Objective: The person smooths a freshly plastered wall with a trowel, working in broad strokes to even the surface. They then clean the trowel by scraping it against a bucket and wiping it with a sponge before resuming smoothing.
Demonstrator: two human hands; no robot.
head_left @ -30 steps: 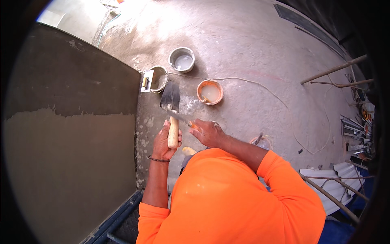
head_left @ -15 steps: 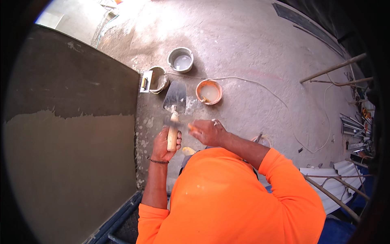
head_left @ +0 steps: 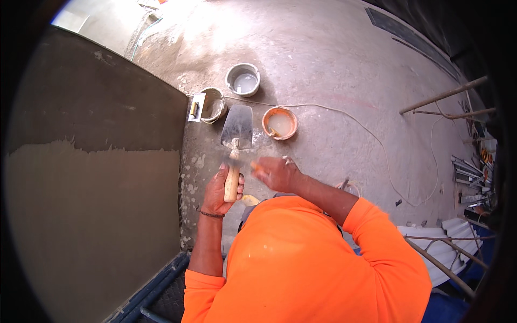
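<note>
A trowel point(head_left: 237, 127) with a broad grey blade and a pale wooden handle is gripped in my left hand point(head_left: 216, 192), its blade pointing away from me. My left fingers wrap round the handle. In my right hand point(head_left: 281, 174) is a small orange-handled scraper point(head_left: 256, 167), its dark blade smeared by motion. That blade lies across the upper part of the trowel's handle; whether it touches the wood I cannot tell. Pale residue marks the back of my right hand, and the trowel's neck is crusted with it.
Beyond the trowel stand a grey bucket point(head_left: 258, 81) of cloudy water, an orange bucket point(head_left: 294, 125) and a mortar-stained bucket point(head_left: 219, 110) with a plastering float point(head_left: 196, 107) on its rim. A partly plastered wall point(head_left: 91, 215) rises at left. A cable point(head_left: 344, 111) crosses the floor; scaffold poles point(head_left: 447, 95) stand right.
The view has shifted slightly, so the buckets and trowel appear a little farther right. Both hands keep their holds, and the scraper is blurred in both frames.
</note>
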